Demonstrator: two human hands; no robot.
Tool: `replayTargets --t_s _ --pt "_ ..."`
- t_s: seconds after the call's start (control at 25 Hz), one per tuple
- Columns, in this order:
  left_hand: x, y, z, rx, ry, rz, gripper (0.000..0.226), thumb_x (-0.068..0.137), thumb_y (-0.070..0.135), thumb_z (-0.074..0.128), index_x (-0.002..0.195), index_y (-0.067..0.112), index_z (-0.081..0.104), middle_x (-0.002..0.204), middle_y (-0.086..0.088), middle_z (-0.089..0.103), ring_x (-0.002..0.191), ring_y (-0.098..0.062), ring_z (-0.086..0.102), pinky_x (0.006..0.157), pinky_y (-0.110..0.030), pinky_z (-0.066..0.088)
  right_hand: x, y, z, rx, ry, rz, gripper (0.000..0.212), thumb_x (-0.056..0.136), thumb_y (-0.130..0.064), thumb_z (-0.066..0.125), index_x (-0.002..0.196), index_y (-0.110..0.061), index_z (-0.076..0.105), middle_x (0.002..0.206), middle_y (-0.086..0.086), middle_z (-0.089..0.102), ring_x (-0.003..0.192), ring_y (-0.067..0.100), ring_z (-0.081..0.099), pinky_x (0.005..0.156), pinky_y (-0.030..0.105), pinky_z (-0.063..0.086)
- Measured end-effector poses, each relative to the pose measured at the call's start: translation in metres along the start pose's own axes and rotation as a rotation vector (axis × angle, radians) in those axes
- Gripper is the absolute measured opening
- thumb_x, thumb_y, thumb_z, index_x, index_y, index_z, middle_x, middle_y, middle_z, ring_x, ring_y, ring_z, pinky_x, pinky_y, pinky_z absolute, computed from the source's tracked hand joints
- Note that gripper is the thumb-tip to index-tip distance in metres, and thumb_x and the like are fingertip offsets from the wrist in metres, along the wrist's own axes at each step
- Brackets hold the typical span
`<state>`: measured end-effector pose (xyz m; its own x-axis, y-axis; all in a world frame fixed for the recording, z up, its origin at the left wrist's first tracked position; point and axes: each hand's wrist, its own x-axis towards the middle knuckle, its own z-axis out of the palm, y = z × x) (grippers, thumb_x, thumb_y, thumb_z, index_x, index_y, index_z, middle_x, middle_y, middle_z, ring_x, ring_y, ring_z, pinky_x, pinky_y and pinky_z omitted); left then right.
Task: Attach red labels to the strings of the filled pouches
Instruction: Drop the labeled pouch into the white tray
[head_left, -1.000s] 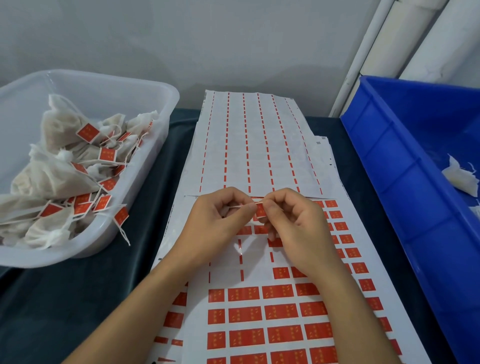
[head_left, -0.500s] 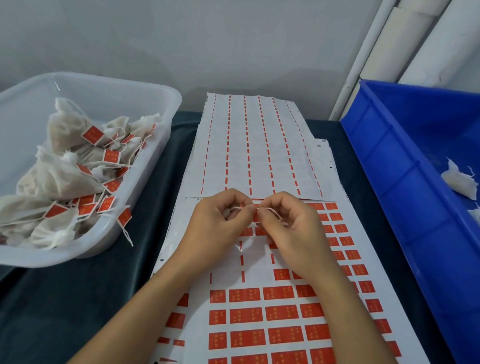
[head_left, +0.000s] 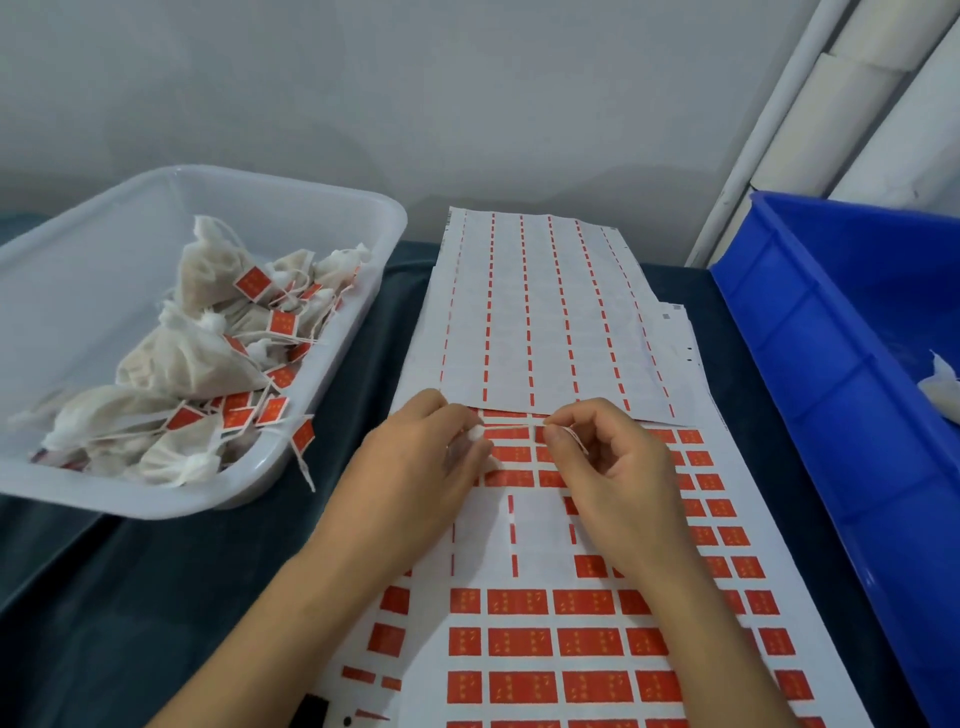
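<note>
White string (head_left: 511, 427) between both hands; pouch mostly hidden.

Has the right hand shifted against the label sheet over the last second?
Yes. The right hand has drawn slightly rightward from the left hand, stretching the string over the label sheet.

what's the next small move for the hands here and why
Probably lower the thin white string, stretched taut between left hand and right hand, onto a red label of the white sticker sheet just beneath; no label is on it yet.
</note>
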<state>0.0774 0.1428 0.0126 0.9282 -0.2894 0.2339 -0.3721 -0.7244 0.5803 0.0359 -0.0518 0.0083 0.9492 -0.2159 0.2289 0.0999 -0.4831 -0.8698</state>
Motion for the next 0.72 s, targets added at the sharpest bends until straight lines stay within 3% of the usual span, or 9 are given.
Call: replayTargets --t_s 0.16,0.24,0.32,0.48,0.6,0.72 --pt "-0.011 0.014 -0.042 -0.069 0.108 0.102 0.012 0.1 0.045 0.064 0.103 0.036 0.072 0.09 0.022 0.056 0.087 0.0 0.06 0.068 -0.013 0.048 0.003 -0.036 0.011 -0.075 -0.119 -0.15 0.005 0.095 -0.044 0.064 0.099 -0.044 0.062 0.096 -0.031 0.068 0.094 -0.006 0.067 0.073 0.004 0.052" --pt "-0.014 0.018 -0.066 -0.015 0.215 0.166 0.013 0.101 0.036 0.066 0.105 0.026 0.074 0.09 0.017 0.057 0.079 -0.006 0.059 0.067 -0.019 0.049 0.007 -0.069 0.022 -0.094 -0.187 -0.248 0.011 0.091 -0.05 0.06 0.102 -0.049 0.058 0.099 -0.036 0.066 0.097 -0.011 0.065 0.071 -0.003 0.045" --pt "-0.017 0.014 -0.096 0.076 0.349 0.207 0.014 0.102 0.027 0.067 0.11 0.019 0.075 0.094 0.009 0.06 0.076 -0.008 0.057 0.065 -0.025 0.05 0.017 -0.104 0.038 -0.06 -0.251 -0.338 0.009 0.095 -0.044 0.062 0.103 -0.048 0.058 0.101 -0.037 0.064 0.1 -0.013 0.063 0.073 -0.005 0.042" --pt "-0.013 -0.003 -0.147 0.242 0.497 0.167 0.016 0.1 0.018 0.07 0.114 0.012 0.076 0.101 -0.002 0.065 0.08 -0.019 0.062 0.067 -0.04 0.053 0.039 -0.151 0.078 0.07 -0.331 -0.443 0.017 0.1 -0.027 0.065 0.109 -0.04 0.06 0.103 -0.025 0.069 0.1 -0.007 0.066 0.08 0.007 0.052" --pt "-0.007 -0.028 -0.179 0.357 0.595 0.118 0.019 0.099 0.016 0.07 0.117 0.011 0.076 0.102 -0.005 0.066 0.082 -0.022 0.064 0.066 -0.039 0.052 0.054 -0.176 0.118 0.093 -0.347 -0.486 0.018 0.1 -0.024 0.063 0.115 -0.034 0.062 0.109 -0.021 0.069 0.106 -0.004 0.063 0.088 0.013 0.051" --pt "-0.007 -0.057 -0.192 0.416 0.557 -0.048 0.012 0.099 0.02 0.068 0.105 0.014 0.076 0.1 -0.003 0.065 0.082 -0.026 0.064 0.067 -0.04 0.049 0.066 -0.184 0.154 -0.105 -0.383 -0.567 0.024 0.099 -0.022 0.059 0.121 -0.021 0.066 0.119 -0.009 0.065 0.115 0.011 0.053 0.098 0.031 0.046"
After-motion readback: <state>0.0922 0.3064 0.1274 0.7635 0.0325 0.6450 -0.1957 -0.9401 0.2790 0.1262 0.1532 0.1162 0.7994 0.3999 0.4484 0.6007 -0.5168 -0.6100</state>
